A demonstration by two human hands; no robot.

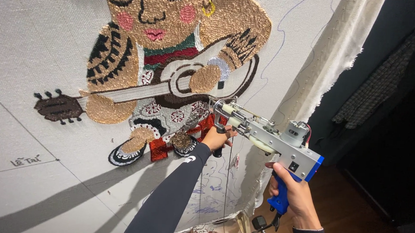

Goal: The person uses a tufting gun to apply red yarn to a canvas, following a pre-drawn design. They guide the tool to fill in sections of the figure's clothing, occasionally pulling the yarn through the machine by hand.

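Left hand (216, 139) clenched the tufting gun (267, 137) front handle; right hand (293, 192) gripped the blue rear grip; gun's long axis ran from right-hand fingers toward stretched cloth (42, 53)

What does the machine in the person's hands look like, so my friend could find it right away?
Start at the big white cloth with the fuzzy guitar player picture. At its lower right edge, the left hand and right hand hold a tufting gun against the cloth. It is the only silver metal thing, with a bright blue handle.
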